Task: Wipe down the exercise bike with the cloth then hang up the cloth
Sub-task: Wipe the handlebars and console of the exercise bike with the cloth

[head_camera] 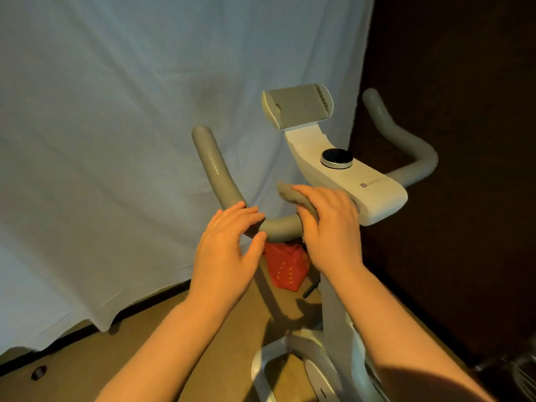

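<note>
**A:** From the head camera, which step is this?

**B:** The wiping, I'd judge. The right hand (329, 227) has its fingers curled round a bunched grey cloth (293, 198), pressing it onto the left handlebar (220, 181) of the exercise bike (374, 195), just beside the white console. The hanging up is not yet done.

**A:** And the other hand?

**B:** The left hand (229, 245) is at the bend of that bar, fingers straight and loosely spread, thumb apart beneath. It holds nothing; whether the fingertips touch the bar I cannot tell.

**A:** What does the next move call for?

**B:** Probably sliding the cloth along the tube toward its upturned end while keeping the wrap, so the left hand would need to clear the path.

**A:** Materials?

**B:** The bars are round, matt grey, foam-like. The console is smooth white plastic with a glossy black dial (336, 158) ringed in metal and a ribbed grey tablet holder (298, 110) above. The cloth looks soft and nubbly. Behind hangs a creased white sheet (116, 126); a red patterned bag (285, 266) sits on the tan floor.
</note>
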A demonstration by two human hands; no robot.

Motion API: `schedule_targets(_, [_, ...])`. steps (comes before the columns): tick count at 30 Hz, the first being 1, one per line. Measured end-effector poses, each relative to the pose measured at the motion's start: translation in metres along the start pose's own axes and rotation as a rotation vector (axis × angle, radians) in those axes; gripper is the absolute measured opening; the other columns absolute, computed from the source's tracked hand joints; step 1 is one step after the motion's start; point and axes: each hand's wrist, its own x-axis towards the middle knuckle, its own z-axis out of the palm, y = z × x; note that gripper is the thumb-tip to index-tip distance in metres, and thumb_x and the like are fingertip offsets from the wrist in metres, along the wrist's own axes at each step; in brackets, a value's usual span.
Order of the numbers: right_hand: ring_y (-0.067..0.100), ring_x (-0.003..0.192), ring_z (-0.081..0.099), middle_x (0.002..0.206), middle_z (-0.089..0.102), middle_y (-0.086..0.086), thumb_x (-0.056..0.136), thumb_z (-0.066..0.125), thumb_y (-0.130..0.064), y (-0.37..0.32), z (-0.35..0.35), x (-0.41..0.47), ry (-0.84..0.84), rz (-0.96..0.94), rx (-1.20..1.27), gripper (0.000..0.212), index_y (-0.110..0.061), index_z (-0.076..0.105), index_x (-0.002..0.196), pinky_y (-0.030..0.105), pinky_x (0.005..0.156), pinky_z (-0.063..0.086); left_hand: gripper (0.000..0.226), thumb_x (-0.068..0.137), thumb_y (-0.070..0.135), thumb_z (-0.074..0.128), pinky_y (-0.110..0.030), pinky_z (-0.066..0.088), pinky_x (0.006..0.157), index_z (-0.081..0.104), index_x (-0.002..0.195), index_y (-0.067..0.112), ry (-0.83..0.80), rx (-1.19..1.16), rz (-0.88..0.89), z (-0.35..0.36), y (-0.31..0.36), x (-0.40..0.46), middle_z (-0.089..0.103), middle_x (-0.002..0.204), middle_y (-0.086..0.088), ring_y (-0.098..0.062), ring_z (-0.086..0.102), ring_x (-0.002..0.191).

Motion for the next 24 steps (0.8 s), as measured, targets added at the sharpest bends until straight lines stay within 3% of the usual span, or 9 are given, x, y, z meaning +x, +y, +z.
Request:
schedule_targets(2, [0.019,0.112,0.047,0.114,0.062,-0.004,0.088,0.05,-0.021,-0.018,0.009,-0.013,0.108,0.116,-0.031,0.034,-0.024,0.064,0.119,0.038,0.093,0.038,0.027,0.086,0.024,0.066,-0.037,0.039,0.109,0.07,0.112,0.019,-0.013,-0.013,0.004,0.002,0.003,0.001,0.066,0.119,0.007,-0.007,0.048,0.127])
schedule_targets(6, [0.018,0.111,0.048,0.115,0.063,-0.004,0.088,0.05,-0.02,-0.002,0.011,-0.014,0.126,-0.019,-0.053,0.037,-0.023,0.064,0.121,0.033,0.092,0.036,0.032,0.083,0.013,0.072,-0.027,0.037,0.105,0.069,0.114,0.019,-0.068,-0.024,0.032,0.002,0.005,0.0,0.065,0.12,0.008,-0.008,0.048,0.127])
schedule_targets(8, [0.018,0.114,0.049,0.118,0.063,-0.003,0.089,0.055,-0.017,0.012,0.008,-0.005,0.294,0.169,0.04,0.037,-0.021,0.063,0.124,0.031,0.096,0.038,0.031,0.083,0.011,0.072,-0.028,0.038,0.103,0.07,0.113,0.019,-0.069,-0.014,0.047,0.0,0.003,0.003,0.066,0.117,0.008,-0.008,0.05,0.124])
schedule_targets(10, [0.015,0.121,0.045,0.125,0.059,-0.004,0.09,0.058,-0.011,-0.004,0.017,-0.011,0.432,0.335,0.186,0.037,-0.02,0.062,0.126,0.015,0.103,0.03,0.03,0.083,0.01,0.073,-0.03,0.04,0.101,0.07,0.11,0.02,-0.07,-0.008,0.064,-0.001,0.001,0.005,0.067,0.114,0.009,-0.008,0.051,0.122])
schedule_targets(14, [-0.008,0.128,0.031,0.133,0.048,-0.017,0.091,0.059,-0.007,-0.039,0.033,-0.03,0.501,0.464,0.388,0.044,-0.034,0.058,0.125,-0.003,0.097,0.02,0.022,0.084,0.019,0.071,-0.031,0.043,0.094,0.072,0.105,0.024,-0.074,0.035,0.108,-0.003,-0.001,0.009,0.067,0.107,0.014,-0.005,0.052,0.116])
schedule_targets(16, [-0.005,0.126,0.037,0.129,0.048,-0.019,0.093,0.059,-0.011,-0.028,0.025,-0.02,0.61,0.541,0.443,0.042,-0.04,0.054,0.123,-0.005,0.093,0.024,0.022,0.08,0.027,0.067,-0.029,0.044,0.088,0.073,0.101,0.026,-0.086,0.037,0.136,-0.006,-0.004,0.015,0.068,0.101,0.014,-0.004,0.054,0.11])
schedule_targets(19, [-0.001,0.124,0.045,0.129,0.05,-0.018,0.095,0.058,-0.017,-0.038,0.028,-0.015,0.726,0.732,0.598,0.038,-0.043,0.054,0.121,-0.004,0.088,0.032,0.023,0.073,0.03,0.066,-0.029,0.045,0.082,0.074,0.095,0.028,-0.121,0.017,0.168,-0.01,-0.009,0.024,0.067,0.092,0.016,-0.003,0.055,0.095])
schedule_targets(22, [-0.001,0.122,0.048,0.13,0.053,-0.017,0.097,0.054,-0.023,-0.07,0.05,-0.032,0.717,0.821,0.718,0.037,-0.053,0.051,0.119,0.015,0.095,0.043,0.021,0.072,0.032,0.067,-0.035,0.05,0.077,0.074,0.092,0.03,-0.149,0.021,0.202,-0.013,-0.013,0.03,0.067,0.088,0.018,-0.005,0.056,0.088])
schedule_targets(24, [0.005,0.116,0.054,0.123,0.06,-0.013,0.099,0.052,-0.021,-0.062,0.048,-0.02,0.856,0.949,0.816,0.034,-0.045,0.055,0.123,0.023,0.09,0.048,0.021,0.073,0.033,0.066,-0.036,0.05,0.076,0.074,0.093,0.03,-0.172,0.018,0.231,-0.015,-0.014,0.033,0.066,0.087,0.019,-0.005,0.056,0.087])
